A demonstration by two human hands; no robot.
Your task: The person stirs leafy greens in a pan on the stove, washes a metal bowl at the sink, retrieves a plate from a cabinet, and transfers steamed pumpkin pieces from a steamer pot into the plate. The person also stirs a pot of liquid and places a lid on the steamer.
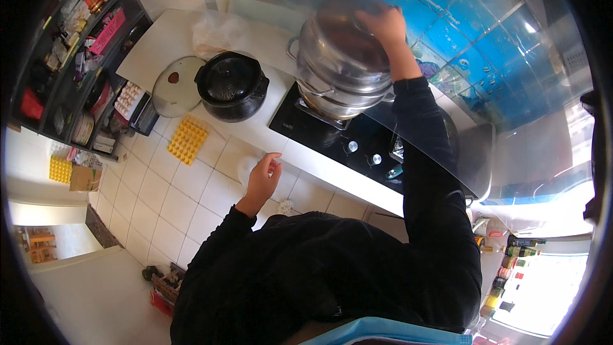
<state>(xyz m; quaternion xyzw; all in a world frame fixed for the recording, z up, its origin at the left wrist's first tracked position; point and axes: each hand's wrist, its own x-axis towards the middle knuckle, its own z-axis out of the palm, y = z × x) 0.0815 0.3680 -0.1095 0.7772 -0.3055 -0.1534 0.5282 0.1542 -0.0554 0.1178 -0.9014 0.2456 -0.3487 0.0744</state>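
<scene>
A tall stainless steel steamer pot stands on the left burner of a black gas cooktop. Its domed lid is on top and looks hazy, partly seen through a see-through panel. My right hand reaches up to the lid's top, fingers curled where the knob would be; the knob itself is hidden. My left hand hangs in front of the counter's edge, holding nothing, its fingers loosely bent and apart. A black lidded clay pot sits on the white counter, left of the cooktop.
A glass lid lies left of the clay pot, near a clear plastic bag. Dark shelves hold packages; eggs sit by them. A yellow egg tray is over the tiled floor. Bottles line the right side.
</scene>
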